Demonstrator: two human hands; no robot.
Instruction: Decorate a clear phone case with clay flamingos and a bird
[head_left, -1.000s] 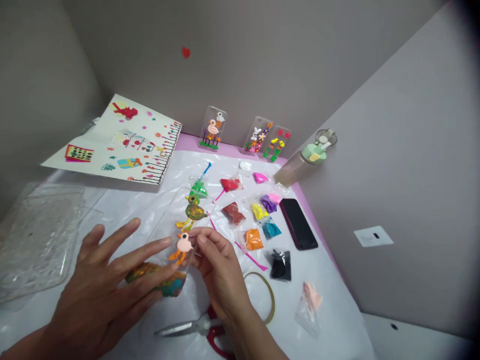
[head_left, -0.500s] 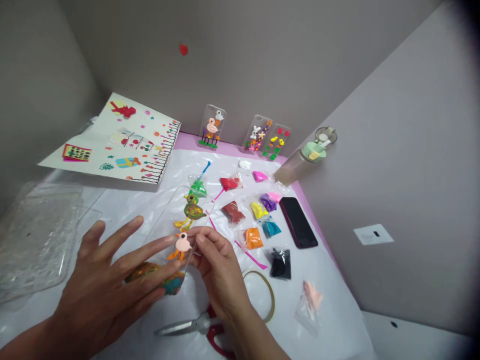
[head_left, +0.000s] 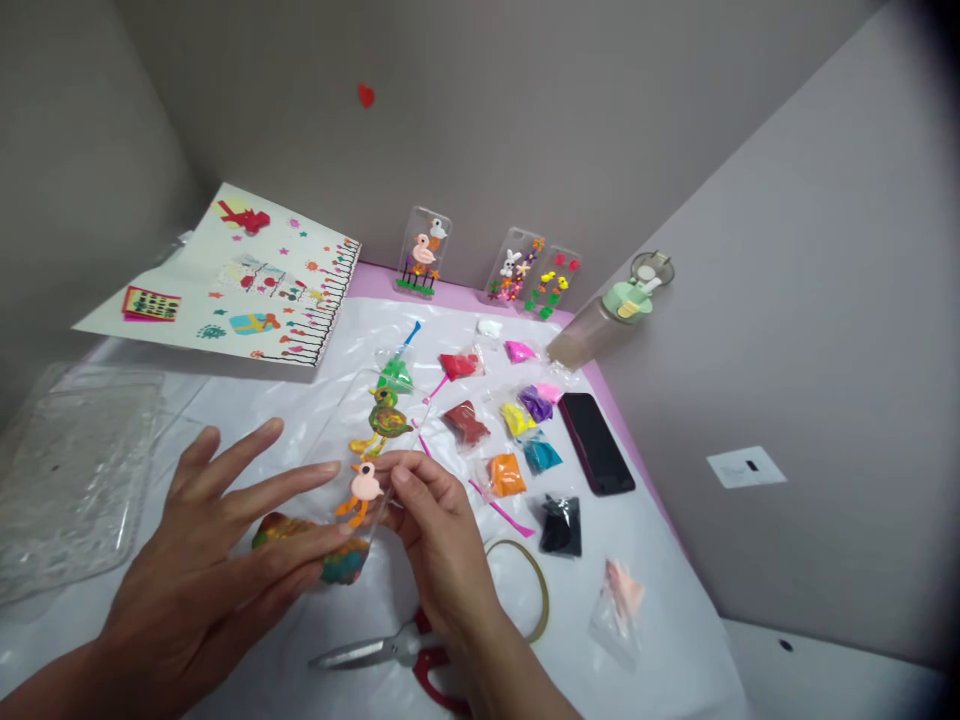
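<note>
A clear phone case (head_left: 319,470) is tilted in front of me, its right edge pinched between the thumb and fingers of my right hand (head_left: 435,530). Stuck on it are a mottled green clay bird (head_left: 388,420), a pale pink clay chick (head_left: 365,482) with orange legs, and a multicoloured clay patch (head_left: 346,562) along the lower end. My left hand (head_left: 217,560) has its fingers spread over the case's left side. Its index fingertip touches near the chick's orange feet, and the thumb lies by the patch. Red-handled scissors (head_left: 405,648) lie below my right hand.
Several bagged clay pieces, such as orange (head_left: 507,474) and black (head_left: 561,525), lie to the right. There too are a phone (head_left: 598,445), a tape roll (head_left: 544,590) and a bottle (head_left: 600,325). Decorated cases (head_left: 424,255) lean at the back. A drawn card (head_left: 285,230) stands left.
My left index finger has shifted down and left across the chick, uncovering its orange legs. The other left fingers have lifted slightly. My right hand keeps its hold on the case.
</note>
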